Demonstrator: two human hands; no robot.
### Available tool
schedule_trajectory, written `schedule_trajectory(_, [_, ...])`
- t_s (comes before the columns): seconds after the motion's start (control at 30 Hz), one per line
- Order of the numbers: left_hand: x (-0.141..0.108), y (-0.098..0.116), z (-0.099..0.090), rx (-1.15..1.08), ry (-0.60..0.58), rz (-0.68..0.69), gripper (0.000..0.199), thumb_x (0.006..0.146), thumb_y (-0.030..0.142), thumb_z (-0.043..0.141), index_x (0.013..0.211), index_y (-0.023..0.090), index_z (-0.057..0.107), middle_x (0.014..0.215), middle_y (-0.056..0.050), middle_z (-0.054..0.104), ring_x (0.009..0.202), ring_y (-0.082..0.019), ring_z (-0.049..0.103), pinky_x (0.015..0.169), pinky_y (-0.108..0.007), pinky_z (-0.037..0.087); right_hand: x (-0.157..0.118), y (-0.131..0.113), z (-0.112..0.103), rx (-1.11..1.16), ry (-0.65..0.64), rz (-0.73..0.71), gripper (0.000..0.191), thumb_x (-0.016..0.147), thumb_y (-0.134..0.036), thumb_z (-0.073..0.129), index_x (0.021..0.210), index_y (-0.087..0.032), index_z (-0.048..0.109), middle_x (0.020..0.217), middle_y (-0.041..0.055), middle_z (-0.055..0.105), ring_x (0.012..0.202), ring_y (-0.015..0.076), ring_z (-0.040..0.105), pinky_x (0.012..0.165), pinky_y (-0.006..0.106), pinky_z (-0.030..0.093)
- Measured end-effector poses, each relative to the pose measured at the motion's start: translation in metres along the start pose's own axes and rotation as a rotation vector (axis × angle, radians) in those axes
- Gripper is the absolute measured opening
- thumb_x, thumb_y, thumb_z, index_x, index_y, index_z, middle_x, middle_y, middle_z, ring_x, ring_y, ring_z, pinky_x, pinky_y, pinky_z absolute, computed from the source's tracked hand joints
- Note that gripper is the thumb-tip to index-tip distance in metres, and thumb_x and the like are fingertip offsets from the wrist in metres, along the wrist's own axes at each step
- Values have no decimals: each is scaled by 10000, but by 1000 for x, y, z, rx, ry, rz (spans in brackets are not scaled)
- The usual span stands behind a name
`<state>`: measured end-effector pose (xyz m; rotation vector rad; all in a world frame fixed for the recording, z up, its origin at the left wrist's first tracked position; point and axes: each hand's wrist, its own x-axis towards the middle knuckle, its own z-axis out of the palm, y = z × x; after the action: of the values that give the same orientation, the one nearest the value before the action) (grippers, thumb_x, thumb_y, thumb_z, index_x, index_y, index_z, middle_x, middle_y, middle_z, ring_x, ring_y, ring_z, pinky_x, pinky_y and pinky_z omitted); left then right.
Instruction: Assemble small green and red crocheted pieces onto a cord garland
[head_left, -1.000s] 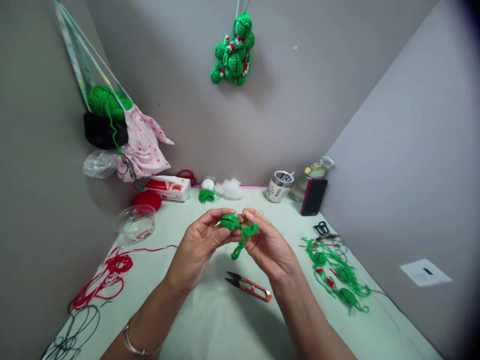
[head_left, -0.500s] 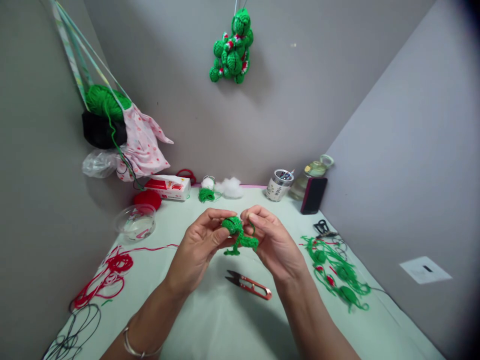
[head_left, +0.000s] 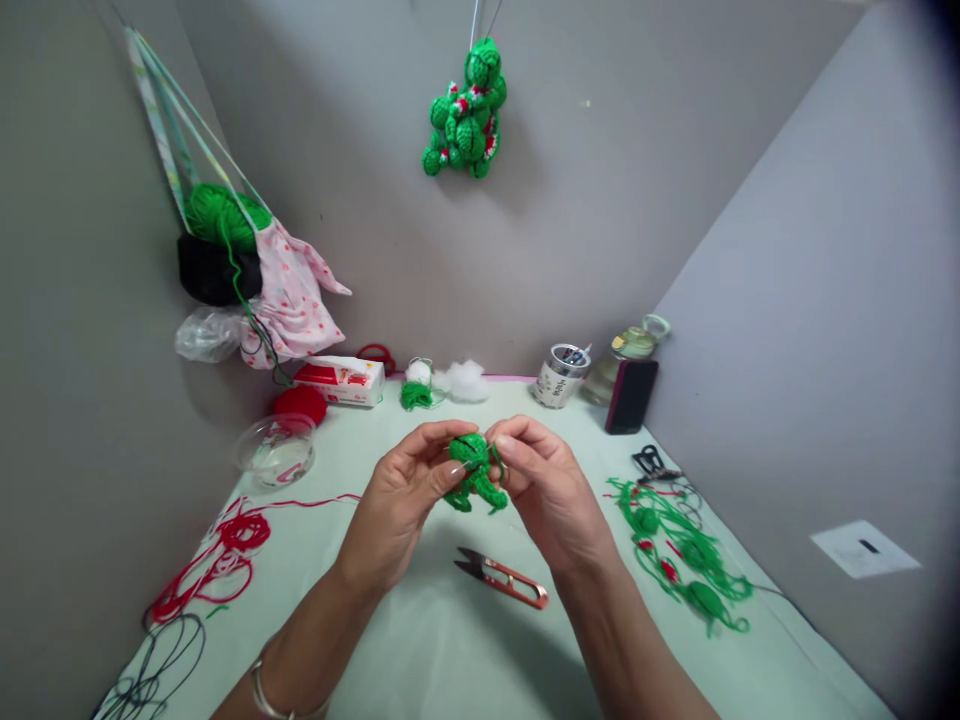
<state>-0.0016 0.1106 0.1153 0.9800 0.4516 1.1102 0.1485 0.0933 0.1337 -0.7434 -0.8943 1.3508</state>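
Between my hands is a small green crocheted figure (head_left: 469,452) with a round head and limbs hanging below it. My left hand (head_left: 409,478) grips the head from the left, thumb in front and fingers behind. On the other side, my right hand (head_left: 541,480) pinches a dark green yarn strand (head_left: 497,460) close to the figure; whether a needle is in the fingertips is too small to tell. Below the hands, orange-handled thread snips (head_left: 504,577) lie on the pale green cloth (head_left: 420,640), dark blades pointing left.
Red yarn (head_left: 244,535) and dark cord (head_left: 161,670) lie at left, near a clear plastic bowl (head_left: 277,455). Green yarn pieces (head_left: 686,550) lie at right. A phone (head_left: 632,397), a pen tin (head_left: 561,378) and white stuffing (head_left: 466,381) stand behind. Crocheted figures (head_left: 469,120) hang above.
The figure has turned in my left hand, so its limbs now hang differently. My right fingers stay at its right side with the strand. The whole view has shifted slightly.
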Motion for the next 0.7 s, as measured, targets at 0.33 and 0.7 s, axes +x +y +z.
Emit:
schedule_trajectory(0.33, [5, 8, -5, -90, 81, -62, 233, 879, 320, 690, 1079, 201, 703, 916, -25, 671, 727, -101, 614, 702, -211, 498, -6, -10, -7, -373, 123, -230, 91, 885, -317, 690, 915, -250, 744, 863, 15, 701, 811, 147, 626, 789, 291, 510])
schedule_trajectory(0.7, [2, -3, -3, 254, -84, -83, 262, 929, 400, 602, 995, 172, 714, 873, -46, 659, 794, -157, 572, 758, -270, 458, -12, -19, -1, -618, -88, -251, 73, 860, -279, 716, 829, -229, 760, 778, 4, 595, 703, 123, 540, 639, 268, 436])
